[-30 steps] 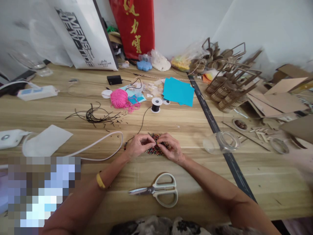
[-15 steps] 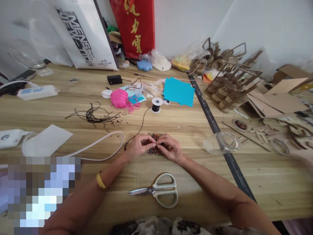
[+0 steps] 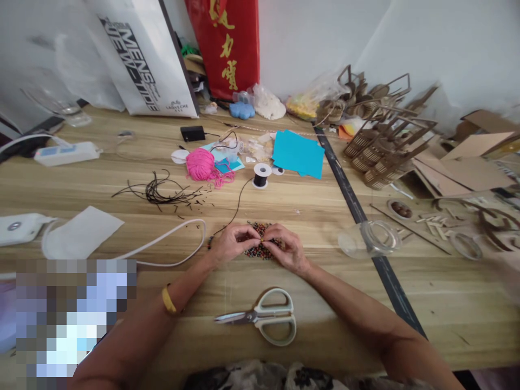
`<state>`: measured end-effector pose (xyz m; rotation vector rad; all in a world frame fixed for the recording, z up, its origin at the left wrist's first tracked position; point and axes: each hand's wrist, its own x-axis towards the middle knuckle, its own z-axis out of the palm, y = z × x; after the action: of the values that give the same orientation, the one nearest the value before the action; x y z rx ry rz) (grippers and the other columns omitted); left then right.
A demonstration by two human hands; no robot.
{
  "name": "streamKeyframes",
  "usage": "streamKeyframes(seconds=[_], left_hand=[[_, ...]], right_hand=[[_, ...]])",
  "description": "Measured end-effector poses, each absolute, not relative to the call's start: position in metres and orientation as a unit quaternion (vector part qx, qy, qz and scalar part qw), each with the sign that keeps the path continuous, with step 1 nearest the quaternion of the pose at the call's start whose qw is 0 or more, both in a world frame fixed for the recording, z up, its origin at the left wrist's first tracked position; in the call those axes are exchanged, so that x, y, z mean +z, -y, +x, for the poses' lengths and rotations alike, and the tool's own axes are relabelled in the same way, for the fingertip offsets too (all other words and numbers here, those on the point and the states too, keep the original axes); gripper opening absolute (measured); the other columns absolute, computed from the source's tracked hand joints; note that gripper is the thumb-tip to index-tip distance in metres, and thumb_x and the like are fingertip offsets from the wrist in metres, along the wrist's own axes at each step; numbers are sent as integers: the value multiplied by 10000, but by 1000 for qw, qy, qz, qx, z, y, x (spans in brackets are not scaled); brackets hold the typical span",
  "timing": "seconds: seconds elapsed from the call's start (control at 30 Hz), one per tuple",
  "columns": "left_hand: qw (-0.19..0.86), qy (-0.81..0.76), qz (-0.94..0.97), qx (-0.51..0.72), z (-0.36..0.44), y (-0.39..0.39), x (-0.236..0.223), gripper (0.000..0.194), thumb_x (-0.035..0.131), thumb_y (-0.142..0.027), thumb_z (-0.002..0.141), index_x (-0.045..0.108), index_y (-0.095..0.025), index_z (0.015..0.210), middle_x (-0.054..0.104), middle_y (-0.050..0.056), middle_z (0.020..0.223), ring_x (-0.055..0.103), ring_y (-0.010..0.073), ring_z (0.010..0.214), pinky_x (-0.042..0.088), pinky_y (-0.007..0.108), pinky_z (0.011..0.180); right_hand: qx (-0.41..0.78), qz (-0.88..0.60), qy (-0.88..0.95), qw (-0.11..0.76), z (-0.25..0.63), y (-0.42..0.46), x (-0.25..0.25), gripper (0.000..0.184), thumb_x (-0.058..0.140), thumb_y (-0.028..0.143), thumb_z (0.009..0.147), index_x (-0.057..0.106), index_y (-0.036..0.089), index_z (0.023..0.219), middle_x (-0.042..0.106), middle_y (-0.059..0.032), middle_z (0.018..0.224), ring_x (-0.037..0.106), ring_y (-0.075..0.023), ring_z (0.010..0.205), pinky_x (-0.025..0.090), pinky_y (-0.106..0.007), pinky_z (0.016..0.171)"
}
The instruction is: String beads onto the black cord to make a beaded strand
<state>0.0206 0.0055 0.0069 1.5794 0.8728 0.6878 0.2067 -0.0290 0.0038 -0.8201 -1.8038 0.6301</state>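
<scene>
My left hand (image 3: 234, 244) is closed in a pinch, its fingertips at a tiny yellowish bead (image 3: 262, 239). Facing it, my right hand (image 3: 288, 248) also pinches, with what looks like the dark end of the cord between thumb and forefinger. Both hands meet over a loose pile of small multicoloured beads (image 3: 255, 252), partly hidden by the fingers. A black cord (image 3: 239, 201) runs from a white spool (image 3: 261, 176) down to my left hand, with a few beads on it beside the wrist. Nearer to me lie scissors (image 3: 255, 315) with pale handles.
Left of the spool are pink yarn (image 3: 200, 164) and black cord pieces (image 3: 156, 190). A white cable (image 3: 170, 264) loops beside my left hand. Blue sheets (image 3: 298, 154) lie behind. To the right stand a clear plastic jar (image 3: 369, 238) and small brown baskets (image 3: 376, 157).
My right fingertips have drawn slightly away from the bead, and a dark bit of cord shows between them. My left hand keeps its pinch. The whole view has shifted slightly.
</scene>
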Motion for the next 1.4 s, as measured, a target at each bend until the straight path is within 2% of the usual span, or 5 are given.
streamKeyframes(seconds=[0.37,0.57,0.77,1.07,1.4], left_hand=[[588,-347,639,355,10,-16,31,212,658,-329,765,668,-122,806,685,54,807,615,149,780,481,255,748],[577,-338,632,391,-2,-15,59,224,602,-327,819,666,-113,824,694,47,754,624,137,725,498,251,715],[612,-319,675,260,2,-14,59,286,534,-345,860,678,-99,836,700,59,776,619,149,737,489,259,716],[683,-350,596,237,11,2,38,252,620,-357,784,650,-107,775,684,46,698,584,125,660,455,239,671],[676,-424,540,267,9,9,25,225,751,-306,633,662,-125,734,654,7,638,554,98,590,421,220,608]], right_hand=[[284,-302,775,477,201,37,17,39,569,170,875,602,176,894,653,-67,817,617,-172,818,509,-354,770],[279,-281,801,448,195,43,33,73,533,156,894,597,182,915,633,-69,855,593,-169,841,506,-351,773],[242,-314,809,434,198,43,34,79,548,173,888,617,195,920,588,-76,928,570,-177,881,499,-332,769],[247,-349,799,423,204,36,28,62,566,198,888,614,196,927,573,-70,934,564,-178,925,493,-320,795],[267,-344,809,396,207,33,24,79,552,219,897,612,174,920,601,-81,907,568,-186,926,501,-342,798]])
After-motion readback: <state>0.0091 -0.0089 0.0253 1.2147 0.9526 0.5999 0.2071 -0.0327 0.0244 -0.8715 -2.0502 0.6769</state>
